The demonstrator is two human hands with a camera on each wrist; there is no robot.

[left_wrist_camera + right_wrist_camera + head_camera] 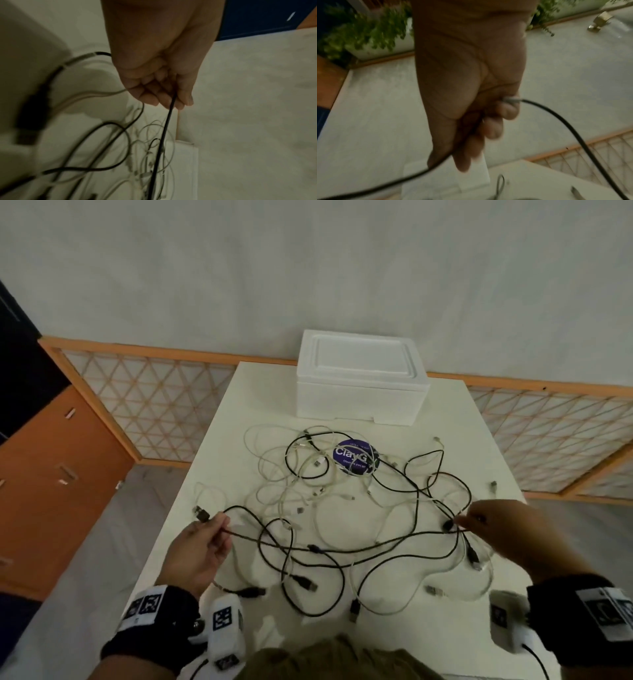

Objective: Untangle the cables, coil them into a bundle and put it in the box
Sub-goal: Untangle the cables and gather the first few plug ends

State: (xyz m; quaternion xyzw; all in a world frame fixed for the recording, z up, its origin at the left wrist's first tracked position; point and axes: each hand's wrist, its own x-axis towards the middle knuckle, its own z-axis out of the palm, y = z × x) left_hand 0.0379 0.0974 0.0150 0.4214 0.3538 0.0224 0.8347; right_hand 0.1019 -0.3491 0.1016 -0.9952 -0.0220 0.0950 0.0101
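A tangle of black and white cables [342,508] sprawls over the white table [455,412]. My left hand [209,537] pinches a black cable [246,537] near its USB plug [201,513]; the left wrist view shows that black cable [164,132] running out from between my curled fingers [154,97]. My right hand [479,520] grips another black cable [442,530] at the tangle's right side, and the right wrist view shows this cable [556,117] passing through my closed fingers [493,129]. A white foam box [359,378] with its lid on stands at the table's far edge.
A round purple-labelled tin [354,457] lies under the cables near the box. An orange cabinet [51,474] stands to the left, and a lattice fence [154,398] runs behind the table. Loose connectors lie near the front edge [308,585].
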